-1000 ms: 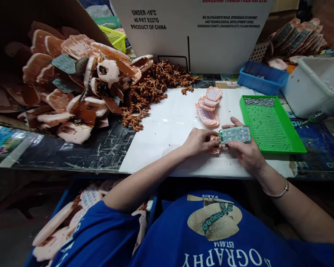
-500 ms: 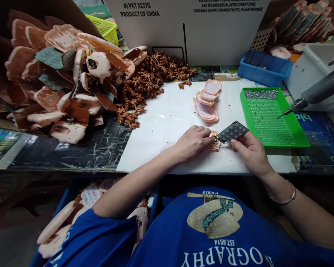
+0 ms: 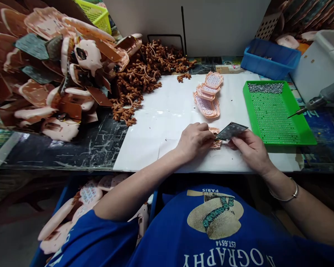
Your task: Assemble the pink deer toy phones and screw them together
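My right hand (image 3: pixel 252 150) pinches the right edge of a dark circuit board (image 3: pixel 230 132) with pale round dots on its face. The board is tilted above the white work surface (image 3: pixel 153 137). At its left end, my left hand (image 3: pixel 196 140) has its fingers closed together over a small pink plastic part (image 3: pixel 215 144). What those fingertips grip is hidden. Part of the pink piece shows from beneath the fingers and the board. Just beyond the hands lies an overlapping row of pink plastic pieces with pale, patterned button faces (image 3: pixel 207 100).
A green tray (image 3: pixel 281 139) with small screws stands on the right, a power screwdriver (image 3: pixel 320 101) pointing over it. Behind is a blue bin (image 3: pixel 269 65). Brown branching plastic parts (image 3: pixel 139 81) and heaped pink housings (image 3: pixel 86 55) fill the left. A large carton (image 3: pixel 211 29) stands at the back.
The circuit board has tipped, so its dotted face looks narrower. Both hands stay close to the pink part. My view has shifted slightly.
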`<state>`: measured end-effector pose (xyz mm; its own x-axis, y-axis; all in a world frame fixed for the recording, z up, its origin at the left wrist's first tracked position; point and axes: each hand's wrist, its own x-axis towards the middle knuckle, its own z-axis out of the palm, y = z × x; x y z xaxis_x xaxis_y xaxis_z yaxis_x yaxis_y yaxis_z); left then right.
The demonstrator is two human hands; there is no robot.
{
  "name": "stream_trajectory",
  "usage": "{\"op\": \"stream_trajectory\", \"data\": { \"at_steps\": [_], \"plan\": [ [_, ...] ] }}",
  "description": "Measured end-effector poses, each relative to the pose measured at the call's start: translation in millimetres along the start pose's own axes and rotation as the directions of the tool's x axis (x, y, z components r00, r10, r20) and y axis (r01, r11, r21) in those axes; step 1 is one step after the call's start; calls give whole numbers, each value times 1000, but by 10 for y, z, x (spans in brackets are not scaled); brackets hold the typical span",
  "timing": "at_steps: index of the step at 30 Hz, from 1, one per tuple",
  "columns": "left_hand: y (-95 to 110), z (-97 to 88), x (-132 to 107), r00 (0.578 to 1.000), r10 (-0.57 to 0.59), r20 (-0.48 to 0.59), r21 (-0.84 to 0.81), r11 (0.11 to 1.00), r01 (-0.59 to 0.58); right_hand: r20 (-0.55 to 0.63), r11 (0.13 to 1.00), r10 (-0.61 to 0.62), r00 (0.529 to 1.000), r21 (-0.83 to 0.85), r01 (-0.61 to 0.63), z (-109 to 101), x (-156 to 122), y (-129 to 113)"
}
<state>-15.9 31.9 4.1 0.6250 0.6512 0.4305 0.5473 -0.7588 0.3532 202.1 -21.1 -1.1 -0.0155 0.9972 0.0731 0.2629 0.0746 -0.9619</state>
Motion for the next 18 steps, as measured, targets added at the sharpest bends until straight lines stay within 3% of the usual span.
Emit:
{"op": "stream_trajectory", "data": {
  "at_steps": [4,11,15,18],
  "plan": [
    [22,-15,-33,999,42,20,51,998,-43,47,999,-6,999,-38,8,-7,65,-63],
    [14,-26,-73,999,45,21,-39,998,-44,117,981,26,993,-196,-2,-46,194,-118],
    [-19,-4,-64,999,43,3,-114,993,-42,154,988,65,986,-152,-41,-46,238,-109],
    [-38,9,-58,999,38,-16,-145,989,-40,154,998,68,986,-3,-68,-31,266,-109]
  ]
}}
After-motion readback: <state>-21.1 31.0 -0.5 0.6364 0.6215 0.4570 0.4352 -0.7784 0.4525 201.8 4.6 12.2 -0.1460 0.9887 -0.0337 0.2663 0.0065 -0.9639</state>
